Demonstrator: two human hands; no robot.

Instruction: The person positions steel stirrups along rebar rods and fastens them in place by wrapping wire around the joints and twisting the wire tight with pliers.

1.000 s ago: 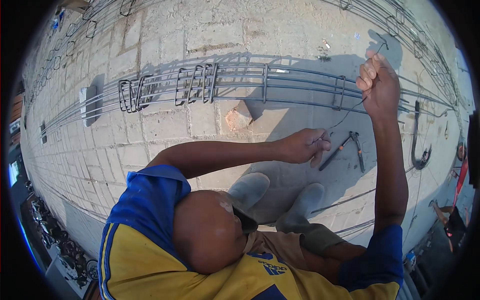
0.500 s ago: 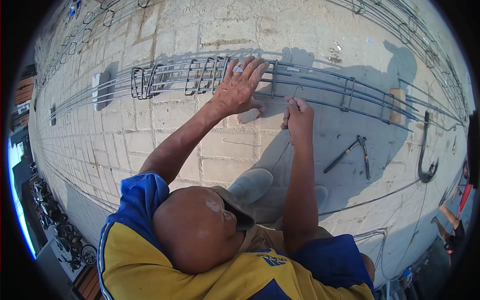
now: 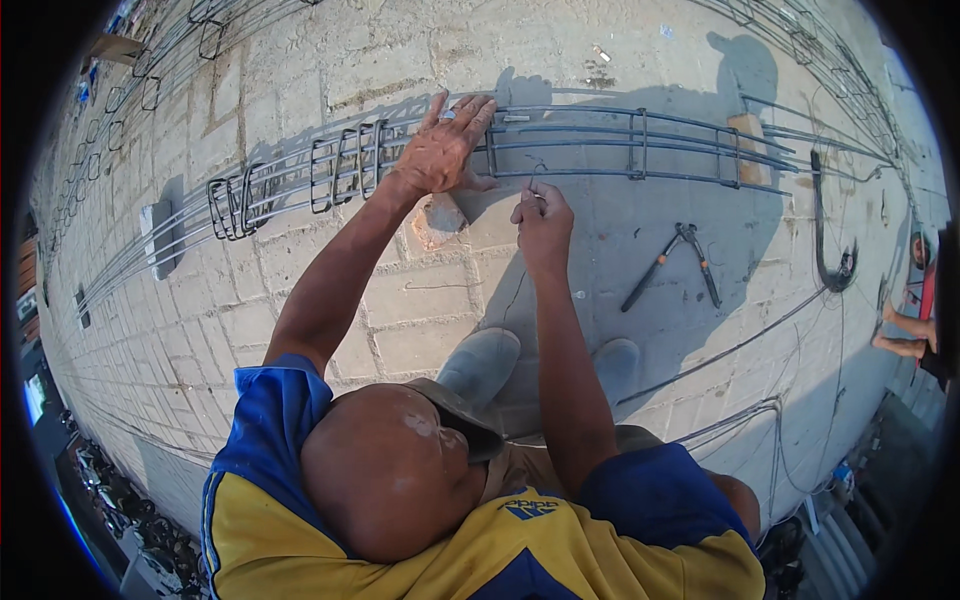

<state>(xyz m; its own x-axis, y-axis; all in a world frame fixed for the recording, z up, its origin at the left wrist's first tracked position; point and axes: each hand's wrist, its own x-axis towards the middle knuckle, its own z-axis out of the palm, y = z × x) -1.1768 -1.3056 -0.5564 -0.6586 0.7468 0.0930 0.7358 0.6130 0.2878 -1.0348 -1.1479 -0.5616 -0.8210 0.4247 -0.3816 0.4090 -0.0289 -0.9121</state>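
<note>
A long cage of thin steel reinforcing bars [image 3: 575, 129] runs across the ground in front of me, with square stirrups [image 3: 335, 170] bunched left of my hand. My left hand [image 3: 437, 155] lies over the cage, fingers stretched and spread toward its far side, thumb on the near side, beside a single stirrup [image 3: 491, 150]. Just on the near side of the bars, my right hand [image 3: 545, 225] pinches a thin tie wire [image 3: 537, 172]. Its bent upper end reaches the near bar, while a dark strand hangs below the hand.
Orange-and-black handled pliers [image 3: 676, 262] lie open on the paving. Blocks [image 3: 160, 238] prop the cage, and a broken brick [image 3: 437, 222] sits below my left hand. A dark curved bar [image 3: 826, 235] lies right. Another person's limb [image 3: 905, 335] shows at the far right.
The view has shifted, so the cage and pliers appear further left and higher. Both hands keep roughly their places by the cage; the wire's bent end now overlaps the near bar.
</note>
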